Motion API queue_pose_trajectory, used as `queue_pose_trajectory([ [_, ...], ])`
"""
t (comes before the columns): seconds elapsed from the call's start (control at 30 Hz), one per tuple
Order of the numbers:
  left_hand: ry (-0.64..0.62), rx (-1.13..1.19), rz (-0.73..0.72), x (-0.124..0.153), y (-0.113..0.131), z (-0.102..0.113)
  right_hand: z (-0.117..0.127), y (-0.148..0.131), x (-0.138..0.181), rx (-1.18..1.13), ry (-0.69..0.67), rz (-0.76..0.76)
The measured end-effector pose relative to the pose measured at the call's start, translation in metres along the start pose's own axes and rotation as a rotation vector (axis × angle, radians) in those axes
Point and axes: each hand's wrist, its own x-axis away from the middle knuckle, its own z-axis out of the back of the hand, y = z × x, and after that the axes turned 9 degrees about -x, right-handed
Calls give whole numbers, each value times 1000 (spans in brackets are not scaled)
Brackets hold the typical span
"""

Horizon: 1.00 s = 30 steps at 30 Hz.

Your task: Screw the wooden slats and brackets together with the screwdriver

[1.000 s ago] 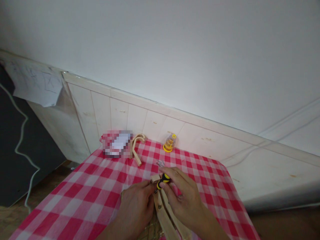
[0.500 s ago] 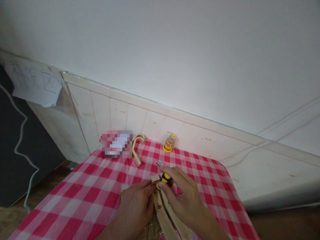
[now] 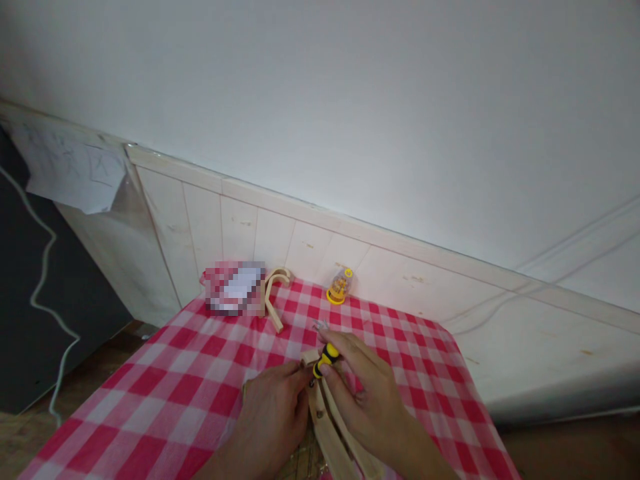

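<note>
My right hand [image 3: 367, 380] grips a yellow-and-black screwdriver [image 3: 327, 360] between thumb and fingers. The screwdriver slants down to a dark screw head in a pale wooden frame [image 3: 327, 427] with long slats. My left hand [image 3: 273, 410] is closed on the upper end of this frame, its fingertips close to the screwdriver's lower end; its fingers partly hide the wood. Below the hands a woven, straw-coloured surface [image 3: 299, 460] shows between them. Just beyond my right hand lie several small metal pieces [image 3: 320, 325].
Curved wooden pieces [image 3: 274, 300] lie near the wall. To their right stands a clear case with a yellow base [image 3: 340, 287]. A blurred-out flat object [image 3: 235, 287] sits at the back left. A red-and-white checked cloth [image 3: 165, 380] covers the table, which meets the panelled wall [image 3: 310, 250].
The screwdriver handle has turned a little in my right hand, and more of its lower part shows. My left hand and the wooden frame stay almost in place.
</note>
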Motion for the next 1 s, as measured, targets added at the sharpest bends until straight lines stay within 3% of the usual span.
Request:
queue_pose_trajectory([
  [0.27,-1,5,7,-2,1,0,-2,0,-6,-106,32,68],
  [0.77,-6,-42,-4,-1,1,0,-2,-1,-6,-70,65,35],
  [1.0,32,43,-15,-1,-2,-2,-1,-5,-3,-66,13,15],
])
